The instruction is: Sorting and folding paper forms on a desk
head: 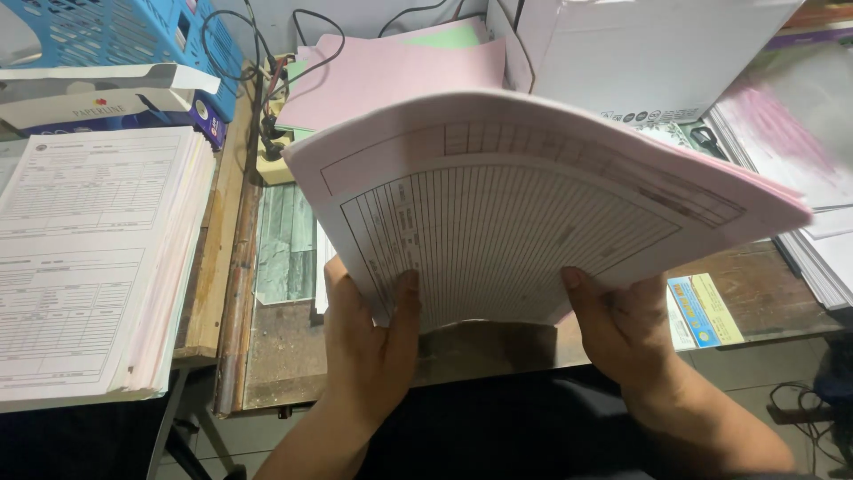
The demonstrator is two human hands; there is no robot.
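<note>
Both my hands hold up a thick sheaf of printed form sheets, pink and white with ruled tables on the top page. My left hand grips its near left corner, thumb on top. At the near right edge my right hand pinches it, thumb also on top. The sheaf bows upward in the middle and hangs above the brown desk, hiding much of it.
A tall stack of printed forms lies at the left. Behind it are a blue plastic basket and an open paper box. Loose pink sheets lie at the back, a white carton and more paper stacks to the right.
</note>
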